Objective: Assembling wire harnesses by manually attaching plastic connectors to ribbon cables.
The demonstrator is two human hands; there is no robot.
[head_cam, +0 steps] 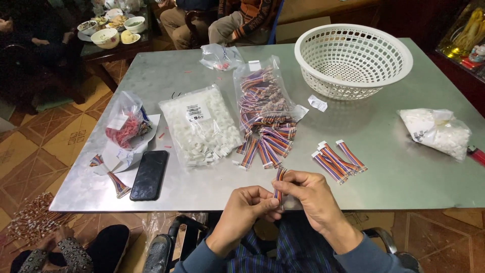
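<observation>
Between both hands at the worktop's [384,167] 6 o'clock edge, short rainbow-striped ribbon cable [279,178] runs 12-to-6; left hand [247,205] and right hand [308,194] pinch its lower end together.

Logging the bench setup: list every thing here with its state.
Striped multicolour ribbon cable: pinched by both hands.
Left hand: closed on cable.
Right hand: closed on cable.
White perforated plastic basket: upright.
Black smartphone: screen dark.
Clear bag of ribbon cables: open, spilling.
</observation>
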